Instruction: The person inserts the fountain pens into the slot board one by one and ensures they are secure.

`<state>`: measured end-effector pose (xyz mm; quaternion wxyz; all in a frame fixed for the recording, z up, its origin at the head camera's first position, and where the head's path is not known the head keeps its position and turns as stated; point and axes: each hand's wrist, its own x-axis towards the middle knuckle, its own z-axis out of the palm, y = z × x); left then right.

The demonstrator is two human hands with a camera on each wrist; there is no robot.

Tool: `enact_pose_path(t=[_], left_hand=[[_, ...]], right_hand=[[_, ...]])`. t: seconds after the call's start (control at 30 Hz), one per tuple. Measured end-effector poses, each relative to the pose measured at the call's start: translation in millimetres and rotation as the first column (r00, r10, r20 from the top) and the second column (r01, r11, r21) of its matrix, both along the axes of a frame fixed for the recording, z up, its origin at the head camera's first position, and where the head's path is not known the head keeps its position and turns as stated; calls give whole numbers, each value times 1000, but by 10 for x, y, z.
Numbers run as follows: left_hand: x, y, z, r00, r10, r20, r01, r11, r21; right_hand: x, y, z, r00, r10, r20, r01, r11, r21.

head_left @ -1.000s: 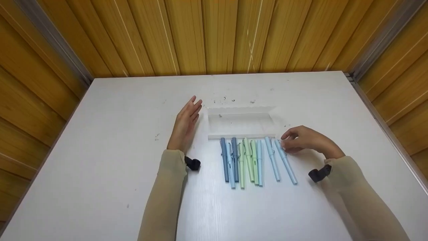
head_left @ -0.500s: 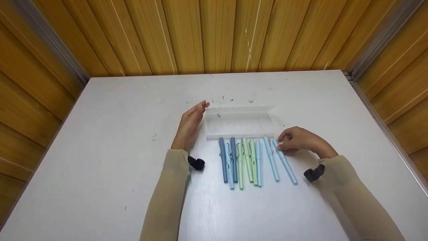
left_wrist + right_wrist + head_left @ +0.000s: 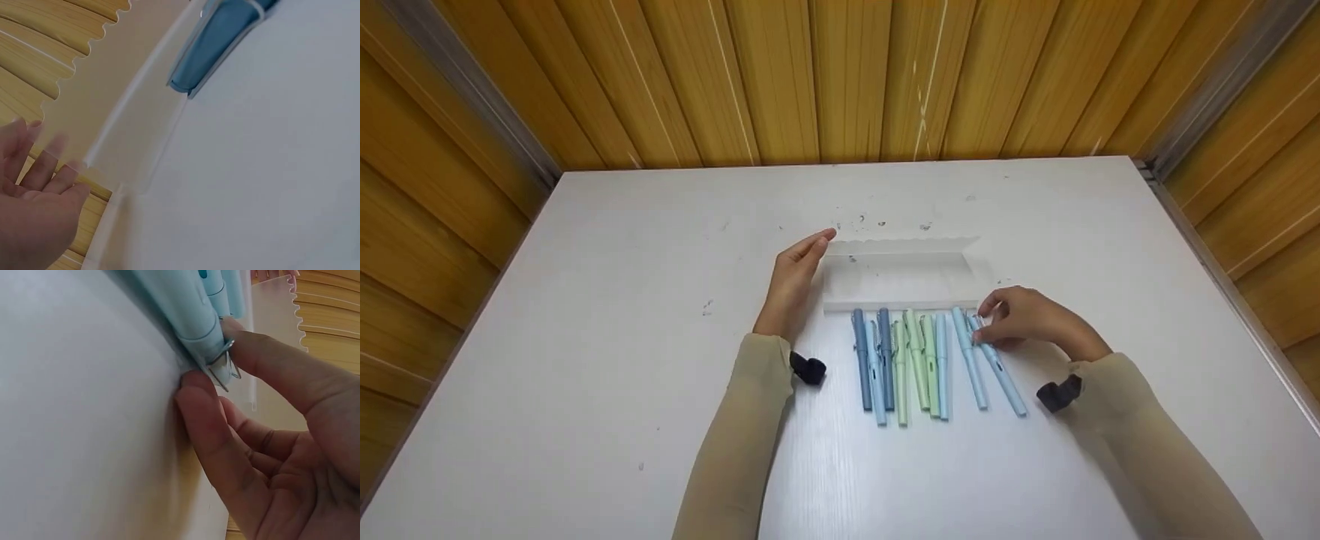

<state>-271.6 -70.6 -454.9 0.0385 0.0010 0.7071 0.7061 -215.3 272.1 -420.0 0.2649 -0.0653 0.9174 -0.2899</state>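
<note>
A clear plastic box (image 3: 900, 306) with one wavy edge lies on the white table. Several capped pens are lined up in front of it: dark blue pens (image 3: 862, 360), green pens (image 3: 915, 360) and light blue pens (image 3: 969, 356). My right hand (image 3: 1027, 319) pinches the cap end of the rightmost light blue pen (image 3: 1006, 382), whose lower end slants toward me. In the right wrist view, thumb and fingers sit around that pen's wire clip (image 3: 228, 363). My left hand (image 3: 795, 281) stands at the box's left end, fingers loosely bent, fingertips right at the wavy edge (image 3: 59, 90).
The white table (image 3: 585, 337) bears small dark marks behind the box. Yellow wood-look panels (image 3: 847, 82) rise at the back and both sides. A black wrist camera (image 3: 1059, 394) juts from the right sleeve, another black camera (image 3: 810, 370) from the left.
My left hand has moved right, up to the box's left end. My right hand has shifted slightly left, and the rightmost light blue pen has rolled, showing its clip and a dark slot.
</note>
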Motion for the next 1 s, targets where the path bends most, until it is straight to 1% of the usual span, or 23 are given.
enact_pose_path(t=[0.1,0.23,0.57,0.8,1.0], left_hand=[[10,26,13,999,30,13,-30,998,-59],[8,41,21,999,50,15,-49,995,-86],[2,35,22,999,43,-14,-44,997,-58],[10,31,16,999,45,-7,-46,997,-58],[11,31,9,999,43,-28,-45,997,-57]], right_hand=[[15,-22,7,1000,0,-16,0,1000,11],[17,-44,16,1000,-4,-24,4,1000,27],[-2,-20,-20,1000,-13,-15,13,1000,-8],[-2,1,-63,999,-27,-18,26,999,-31],[4,25,-51,999,-28,-46,25,998,-64]])
